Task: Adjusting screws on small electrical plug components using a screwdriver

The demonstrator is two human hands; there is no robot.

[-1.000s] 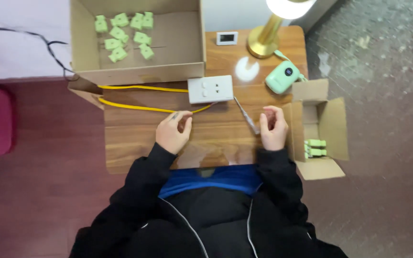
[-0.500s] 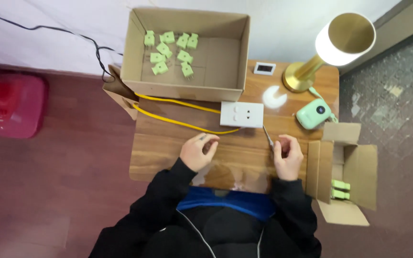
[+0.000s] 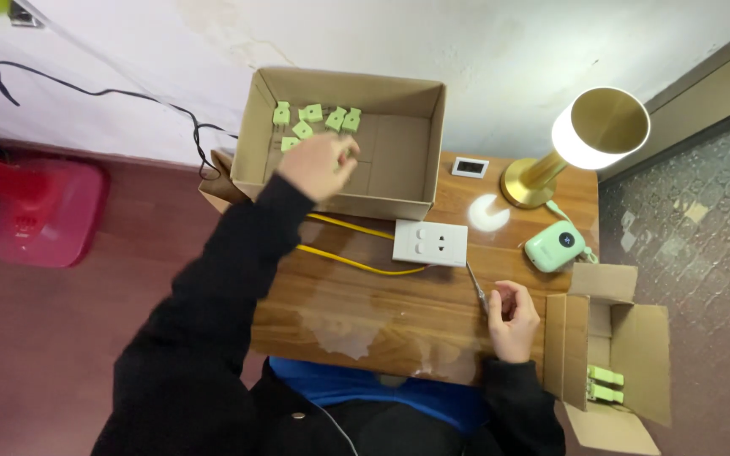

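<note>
Left hand (image 3: 318,165) reached into the large open cardboard box (image 3: 399,173) at the back of the desk, fingers curled together over the small green plastic connectors (image 3: 310,114) scattered on its floor. Whether one was already pinched I could not tell; the hand was blurred and hid its own fingertips. The connectors lay loose near the box's far left corner, blocky, matte, pale green.

Right hand (image 3: 513,319) rested on the wooden desktop (image 3: 382,312) near its right edge, fingers closed around the handle of a thin metal screwdriver (image 3: 475,287), the shaft angled up toward the white wall socket plate (image 3: 430,243). That grip looked like a ready hold, with the tool parked close to the plate.

Socket plate lay flat, smooth hard plastic, rectangular. Two yellow insulated wires (image 3: 356,263) ran out from under its left side, toward the big box.

A smaller cardboard box (image 3: 614,338) stood off the desk's right edge, flaps open, with two green pieces (image 3: 604,384) inside, apart from the loose stock.

Also on the desk: a brass-coloured lamp (image 3: 589,135), lit; a mint-green rounded gadget (image 3: 553,247); a small white framed display (image 3: 470,167). Desktop was glossy wood grain with glare patches. A black cable (image 3: 128,93) trailed along the wall.
</note>
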